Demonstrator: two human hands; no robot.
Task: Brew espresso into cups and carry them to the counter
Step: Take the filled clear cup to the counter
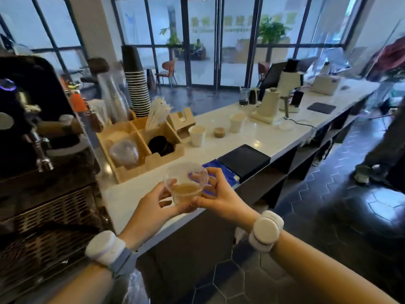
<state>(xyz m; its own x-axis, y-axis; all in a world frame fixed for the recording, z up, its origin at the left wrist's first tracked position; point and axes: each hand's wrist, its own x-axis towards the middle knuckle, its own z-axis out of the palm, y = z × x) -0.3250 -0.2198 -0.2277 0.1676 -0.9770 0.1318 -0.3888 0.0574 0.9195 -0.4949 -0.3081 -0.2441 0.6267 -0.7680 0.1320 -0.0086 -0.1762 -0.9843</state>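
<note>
A clear plastic cup (186, 183) with a shallow layer of light brown espresso hangs above the near end of the white counter (252, 137). My left hand (151, 207) holds it from the left, fingers curled round its side and base. My right hand (219, 191) pinches its right rim and wall. The espresso machine (32, 150) stands at the left edge with its steam wand and drip grate. Two white paper cups (198, 135) (237, 125) and a small glass of coffee (219, 132) stand farther along the counter.
A wooden organiser (149, 159) with lids and stirrers sits beside the machine, behind it a stack of dark paper cups (137, 84). A black scale (244, 161) and blue cloth (228, 174) lie near my hands. Grinder, kettle and screen stand farther right. A person (385, 137) stands at right.
</note>
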